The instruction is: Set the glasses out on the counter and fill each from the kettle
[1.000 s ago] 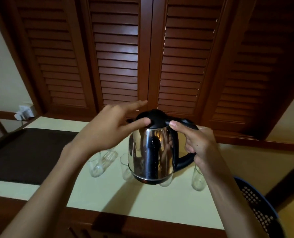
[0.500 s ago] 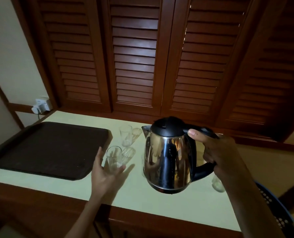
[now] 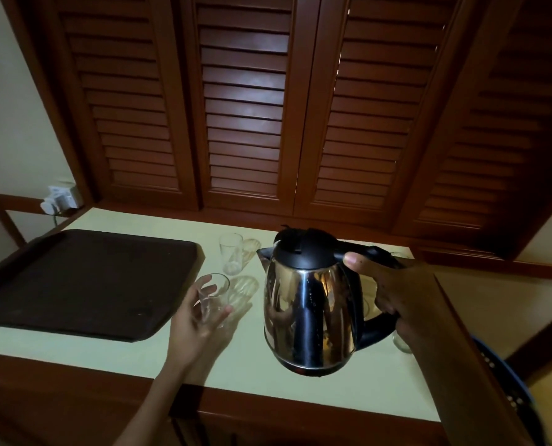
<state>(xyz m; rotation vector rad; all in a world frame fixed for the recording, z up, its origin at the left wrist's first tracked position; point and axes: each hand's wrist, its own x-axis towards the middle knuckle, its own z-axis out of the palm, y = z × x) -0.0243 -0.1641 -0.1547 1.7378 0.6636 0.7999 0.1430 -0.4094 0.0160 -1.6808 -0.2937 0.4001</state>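
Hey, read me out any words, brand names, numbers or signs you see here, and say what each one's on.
No readable text anywhere in this view.
Kettle: shiny steel body and black lid, no brand or marking visible.
Wall socket: too small and dim to tell whether it bears print.
Tray and the glass in the left hand: plain, no labels.

dim, warm | glare on kettle (image 3: 310,304) | wide-angle bowing at edges
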